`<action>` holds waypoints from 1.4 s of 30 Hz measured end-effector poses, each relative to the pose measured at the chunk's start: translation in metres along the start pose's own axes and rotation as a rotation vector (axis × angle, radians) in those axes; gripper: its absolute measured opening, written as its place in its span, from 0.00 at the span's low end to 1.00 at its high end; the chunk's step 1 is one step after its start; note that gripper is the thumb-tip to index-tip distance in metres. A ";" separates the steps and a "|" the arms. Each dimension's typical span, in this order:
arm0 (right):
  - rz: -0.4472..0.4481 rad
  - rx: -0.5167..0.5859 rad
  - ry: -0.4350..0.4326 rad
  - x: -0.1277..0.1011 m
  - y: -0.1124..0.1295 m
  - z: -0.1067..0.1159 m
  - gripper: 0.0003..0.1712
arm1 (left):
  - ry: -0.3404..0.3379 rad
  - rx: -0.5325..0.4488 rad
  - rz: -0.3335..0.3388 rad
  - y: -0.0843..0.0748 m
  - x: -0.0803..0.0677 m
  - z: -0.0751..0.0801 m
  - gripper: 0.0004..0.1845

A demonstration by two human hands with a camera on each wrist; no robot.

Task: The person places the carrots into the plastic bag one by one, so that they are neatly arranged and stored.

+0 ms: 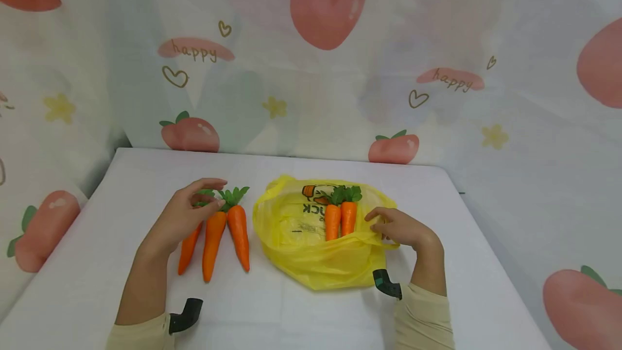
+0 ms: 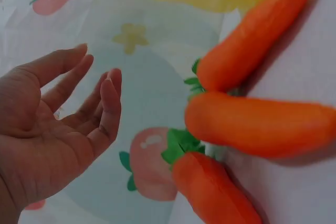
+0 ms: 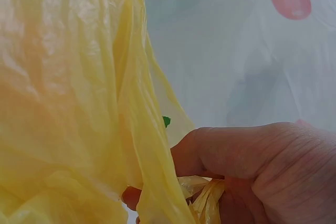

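Note:
Three orange toy carrots with green tops lie side by side on the white table [image 1: 311,317]: a left one [image 1: 187,253], a middle one [image 1: 213,242] and a right one [image 1: 239,235]. My left hand [image 1: 191,207] hovers over their leafy ends with straight, spread fingers [image 2: 107,100], holding nothing; the carrots [image 2: 257,124] show beside it in the left wrist view. A yellow plastic bag [image 1: 311,255] lies to the right with two carrots [image 1: 340,219] inside its mouth. My right hand [image 1: 396,228] pinches the bag's handle [image 3: 207,200] at its right edge.
A white curtain [image 1: 311,69] printed with strawberries, hearts and "happy" hangs behind and around the table. Bare tabletop lies in front of the bag and on the far right.

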State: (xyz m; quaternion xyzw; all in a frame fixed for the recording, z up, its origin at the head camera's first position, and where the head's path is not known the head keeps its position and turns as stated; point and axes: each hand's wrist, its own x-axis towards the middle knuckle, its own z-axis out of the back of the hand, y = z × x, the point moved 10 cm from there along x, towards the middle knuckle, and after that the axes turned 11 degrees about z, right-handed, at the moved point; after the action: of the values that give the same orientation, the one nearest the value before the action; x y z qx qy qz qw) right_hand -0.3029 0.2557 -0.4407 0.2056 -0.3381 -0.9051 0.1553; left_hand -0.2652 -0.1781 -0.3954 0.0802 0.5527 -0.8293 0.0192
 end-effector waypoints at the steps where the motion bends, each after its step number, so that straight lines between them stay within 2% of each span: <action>1: 0.002 -0.001 -0.002 0.000 0.000 0.000 0.17 | -0.014 0.011 0.020 0.008 0.002 0.005 0.23; 5: 0.005 0.002 -0.006 -0.001 0.000 0.001 0.17 | -0.069 0.042 0.099 0.038 0.006 0.020 0.25; 10: -0.011 0.000 -0.020 -0.005 0.002 0.003 0.18 | -0.122 0.044 0.160 0.064 0.009 0.032 0.25; 17: 0.014 -0.001 -0.019 -0.004 0.005 0.003 0.17 | -0.103 0.060 0.210 0.090 0.009 0.045 0.29; 20: 0.019 0.000 -0.017 -0.004 0.005 0.003 0.17 | -0.084 0.071 0.227 0.098 0.008 0.046 0.32; 25: 0.005 0.008 -0.018 -0.005 0.004 0.003 0.17 | -0.004 0.096 0.261 0.107 0.009 0.036 0.35; 29: 0.002 0.005 -0.018 -0.006 0.004 0.003 0.17 | 0.031 0.116 0.274 0.110 0.009 0.031 0.38; 37: 0.008 0.001 -0.011 -0.005 0.005 0.003 0.17 | -0.016 0.125 0.243 0.104 0.009 0.034 0.37; 42: 0.007 0.016 -0.007 -0.004 0.004 0.002 0.17 | -0.042 0.115 0.261 0.100 0.008 0.037 0.37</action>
State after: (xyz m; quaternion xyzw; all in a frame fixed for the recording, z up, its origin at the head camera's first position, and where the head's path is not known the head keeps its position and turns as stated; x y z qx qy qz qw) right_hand -0.2999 0.2553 -0.4358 0.2026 -0.3465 -0.9026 0.1560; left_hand -0.2651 -0.2504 -0.4739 0.1353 0.4884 -0.8516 0.1338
